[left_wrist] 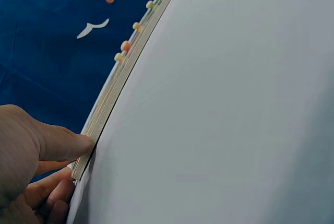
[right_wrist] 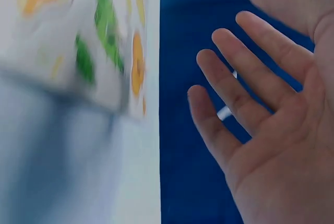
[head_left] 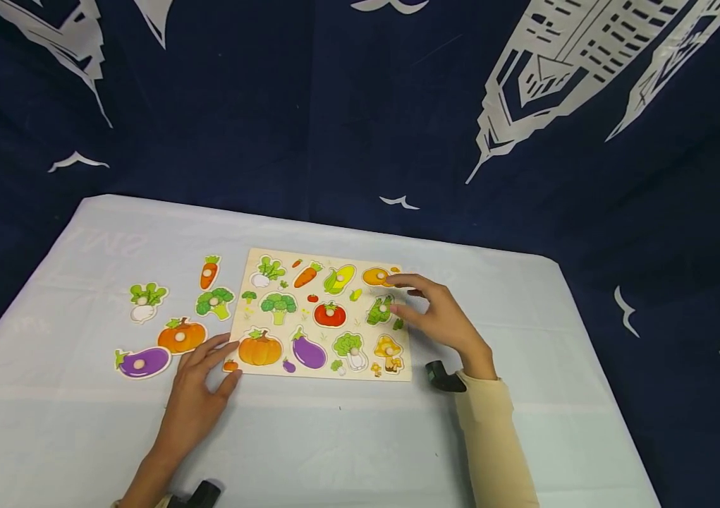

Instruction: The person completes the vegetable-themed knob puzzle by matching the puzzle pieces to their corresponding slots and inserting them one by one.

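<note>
A wooden vegetable puzzle board (head_left: 245, 317) lies flat on the table. My left hand (head_left: 197, 388) holds its near left corner; in the left wrist view the thumb (left_wrist: 68, 143) presses the board's edge, with the other fingers curled beside the corner. Over the board's right edge hovers my right hand (head_left: 442, 317), fingers spread, near the potato piece (head_left: 374, 276) and the asparagus piece (head_left: 377, 310). The right wrist view shows its palm (right_wrist: 282, 156) with nothing held. Knobbed pieces of corn (head_left: 339, 279), tomato (head_left: 330, 315), bok choy (head_left: 350, 349) and mushrooms (head_left: 388, 353) sit in the board.
Left of the board lie loose knobbed pieces: a carrot (head_left: 209, 274), broccoli (head_left: 214, 303), a white radish (head_left: 146, 302), a pumpkin (head_left: 180, 336) and an eggplant (head_left: 144, 363). The pumpkin is close to my left hand. A dark blue curtain (head_left: 239, 106) hangs behind the white-covered table (head_left: 334, 451).
</note>
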{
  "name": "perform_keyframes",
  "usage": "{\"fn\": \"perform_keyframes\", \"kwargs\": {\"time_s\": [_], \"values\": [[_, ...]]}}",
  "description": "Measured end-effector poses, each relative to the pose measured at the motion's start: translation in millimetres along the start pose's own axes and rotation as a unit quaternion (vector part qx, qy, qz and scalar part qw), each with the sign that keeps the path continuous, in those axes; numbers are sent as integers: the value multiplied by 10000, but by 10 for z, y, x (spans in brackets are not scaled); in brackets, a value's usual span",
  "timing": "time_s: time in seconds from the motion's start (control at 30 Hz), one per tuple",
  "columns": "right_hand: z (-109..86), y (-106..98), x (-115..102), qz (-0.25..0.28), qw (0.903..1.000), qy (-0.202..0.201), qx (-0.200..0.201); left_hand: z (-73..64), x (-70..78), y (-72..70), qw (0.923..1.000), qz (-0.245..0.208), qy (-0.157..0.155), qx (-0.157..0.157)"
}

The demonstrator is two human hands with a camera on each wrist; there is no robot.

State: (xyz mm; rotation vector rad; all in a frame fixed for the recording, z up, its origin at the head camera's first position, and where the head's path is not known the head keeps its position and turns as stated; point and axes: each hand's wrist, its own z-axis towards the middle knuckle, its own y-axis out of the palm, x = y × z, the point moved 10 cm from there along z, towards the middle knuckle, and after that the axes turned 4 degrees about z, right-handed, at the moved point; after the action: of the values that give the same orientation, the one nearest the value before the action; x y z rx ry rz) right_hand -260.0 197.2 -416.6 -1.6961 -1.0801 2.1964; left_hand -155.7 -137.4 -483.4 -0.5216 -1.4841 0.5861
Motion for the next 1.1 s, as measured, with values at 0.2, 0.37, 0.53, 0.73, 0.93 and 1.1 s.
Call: {"fn": "perform_keyframes", "kwargs": {"time_s": [0.2, 0.37, 0.53, 0.73, 0.93, 1.1], "values": [[-256, -118, 273, 406, 9976, 520, -212, -7, 14, -8, 10000, 33, -41, -20], [-380, -112, 388, 553, 9955, 631, -444, -10, 11, -7, 10000, 54, -45, -24], [-470, -97, 550, 548, 9928, 871, -608, -11, 9, -5, 9999, 83, -51, -49], [-552, -52, 779, 61, 9857, 1484, -796, -5, 15, -18, 10000, 40, 15, -68], [-569, 5, 899, -403, 9814, 1601, -977, -9, 13, -60, 9999, -127, 85, -36], [-571, 36, 924, -440, 9807, 1617, -1003, -31, 47, -143, 9995, -87, 187, 222]]}}
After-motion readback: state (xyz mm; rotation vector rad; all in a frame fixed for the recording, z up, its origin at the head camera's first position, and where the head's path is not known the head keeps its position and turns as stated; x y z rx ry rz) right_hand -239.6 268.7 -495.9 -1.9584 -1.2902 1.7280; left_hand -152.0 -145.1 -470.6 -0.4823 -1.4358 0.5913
